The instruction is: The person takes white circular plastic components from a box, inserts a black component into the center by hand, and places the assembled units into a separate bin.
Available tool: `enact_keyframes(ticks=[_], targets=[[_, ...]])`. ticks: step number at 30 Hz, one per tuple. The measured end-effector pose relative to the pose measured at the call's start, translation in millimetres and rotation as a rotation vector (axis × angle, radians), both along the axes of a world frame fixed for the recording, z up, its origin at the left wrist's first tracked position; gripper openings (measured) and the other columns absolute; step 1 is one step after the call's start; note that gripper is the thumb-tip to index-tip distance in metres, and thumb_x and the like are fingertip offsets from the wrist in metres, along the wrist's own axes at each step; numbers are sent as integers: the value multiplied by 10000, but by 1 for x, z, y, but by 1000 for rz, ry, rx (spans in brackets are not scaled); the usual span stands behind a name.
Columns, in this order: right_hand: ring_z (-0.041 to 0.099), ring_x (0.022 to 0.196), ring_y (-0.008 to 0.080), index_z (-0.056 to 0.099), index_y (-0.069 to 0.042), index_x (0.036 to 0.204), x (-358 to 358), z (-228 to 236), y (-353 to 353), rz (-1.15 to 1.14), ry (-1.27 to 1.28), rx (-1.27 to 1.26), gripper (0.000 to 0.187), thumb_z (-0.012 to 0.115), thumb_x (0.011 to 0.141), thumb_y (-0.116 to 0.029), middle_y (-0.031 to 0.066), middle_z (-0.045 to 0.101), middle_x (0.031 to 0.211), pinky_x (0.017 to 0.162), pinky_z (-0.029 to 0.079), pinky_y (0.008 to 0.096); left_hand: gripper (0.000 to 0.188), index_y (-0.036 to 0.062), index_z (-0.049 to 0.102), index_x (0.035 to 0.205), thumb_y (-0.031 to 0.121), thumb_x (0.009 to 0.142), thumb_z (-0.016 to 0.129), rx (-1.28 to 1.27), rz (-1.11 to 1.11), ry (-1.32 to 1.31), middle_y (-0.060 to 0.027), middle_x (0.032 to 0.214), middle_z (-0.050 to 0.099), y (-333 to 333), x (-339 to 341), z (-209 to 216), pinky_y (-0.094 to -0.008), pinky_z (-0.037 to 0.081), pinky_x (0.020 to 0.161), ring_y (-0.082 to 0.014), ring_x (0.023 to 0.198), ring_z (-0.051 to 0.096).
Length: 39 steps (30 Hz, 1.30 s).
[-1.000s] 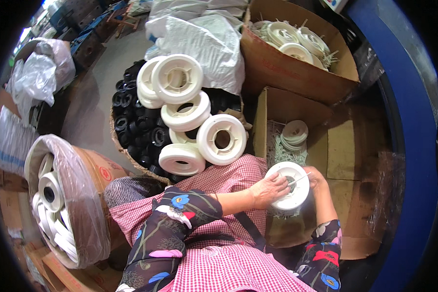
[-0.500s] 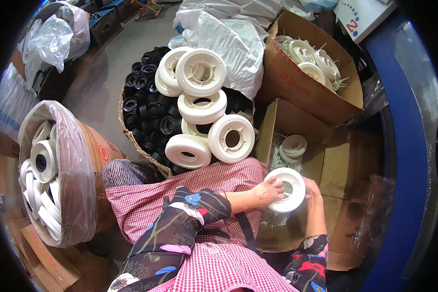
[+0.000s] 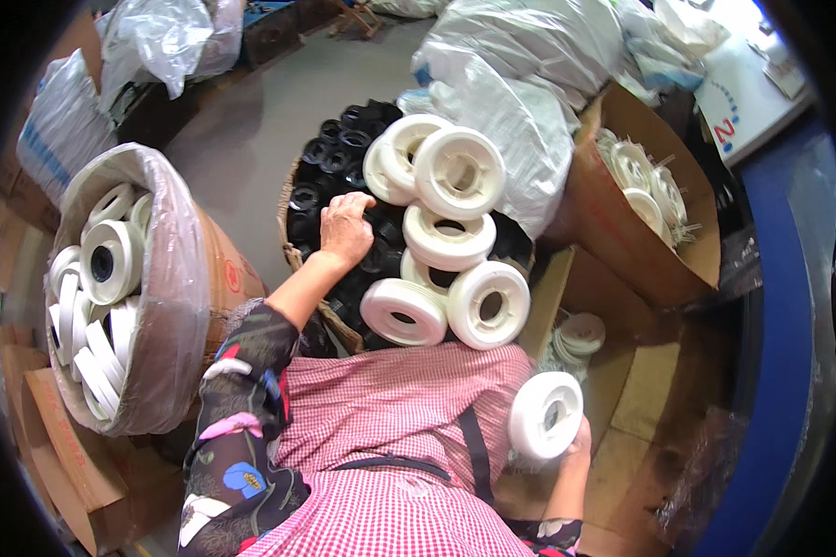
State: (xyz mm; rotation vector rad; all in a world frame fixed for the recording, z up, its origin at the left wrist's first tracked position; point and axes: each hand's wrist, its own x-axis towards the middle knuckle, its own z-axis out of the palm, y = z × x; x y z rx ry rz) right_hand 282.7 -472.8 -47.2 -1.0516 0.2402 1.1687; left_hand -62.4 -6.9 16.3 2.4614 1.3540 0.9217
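Note:
My right hand grips a white plastic ring-shaped wheel by its lower right edge, above my lap's right side. The wheel is tilted, and my fingers are mostly behind it. My left hand reaches into a container full of black plastic rings. Its fingers curl down among them; what they close on is hidden. Just right of that hand, several white wheels lie stacked on the black rings.
At left stands a plastic-lined carton of white wheels. Right of my lap, an open carton holds a few white rings. Behind it is another carton with white parts. White sacks lie at the back.
My left hand has let go of the white wheel and moved up and left to the black rings. My right hand keeps the wheel, now more tilted. The view has shifted.

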Motion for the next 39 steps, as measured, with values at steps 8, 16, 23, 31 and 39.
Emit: enact_keyframes(ticks=[8,16,23,31,39], targets=[[450,1184,368,440,26,1318,-103,62,48,489,-1820,-432,581,465,940,-415,226,476,1297,1018,316,461,188,68,579,992,91,822,501,-114,-28,378,-153,1298,495,56,-55,-86,-401,489,902,-307,1162,518],[533,1090,285,357,60,1369,-167,72,28,320,-1437,-435,705,691,762,-71,175,525,1215,910,441,376,162,75,590,966,164,855,511,-338,99,416,-224,1039,528,37,-56,-63,-457,520,772,-382,943,601],[590,961,204,482,46,1235,-177,150,93,199,-1075,12,613,749,694,-64,116,589,1115,855,480,316,150,9,563,842,82,804,689,-760,-294,-616,-130,785,602,-110,-36,57,-374,484,805,-273,943,623],[573,1060,193,373,45,1333,-199,125,127,592,-522,243,922,802,693,-462,113,552,1218,918,465,329,212,39,577,828,79,686,730,-481,-774,-544,-288,1355,416,-201,-44,67,-377,446,949,-416,1180,515],[441,1226,310,401,42,1300,-217,150,142,938,-1175,473,981,846,596,-476,180,437,1314,982,389,438,771,62,342,1355,193,721,761,-959,-695,-721,-104,1095,539,-210,-74,80,-308,482,835,-165,978,546]])
